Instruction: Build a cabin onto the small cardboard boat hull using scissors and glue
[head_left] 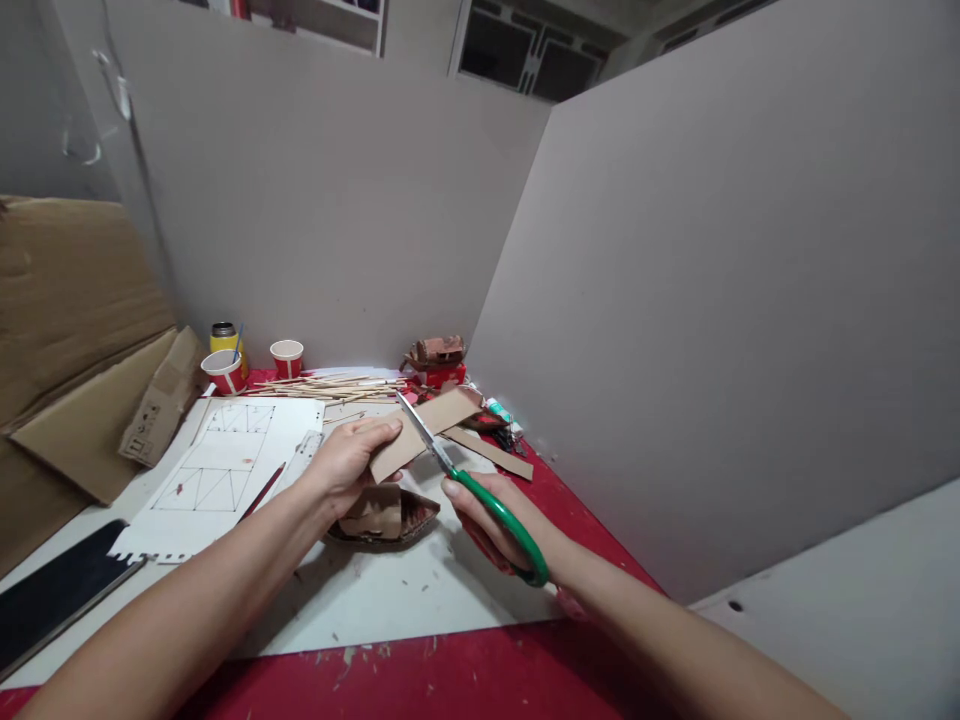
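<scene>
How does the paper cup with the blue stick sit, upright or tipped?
Upright; the paper cup opens upward, with the blue stick leaning inside.

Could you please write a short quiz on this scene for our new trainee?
1. Which hand holds the scissors?
2. What does the left hand grip?
A) a paper cup
B) a piece of cardboard
C) a ruler
3. Fill in the colour: the bottle just behind the left-hand cup is ____.

Key: 1. the right hand; 2. B; 3. yellow.
</scene>
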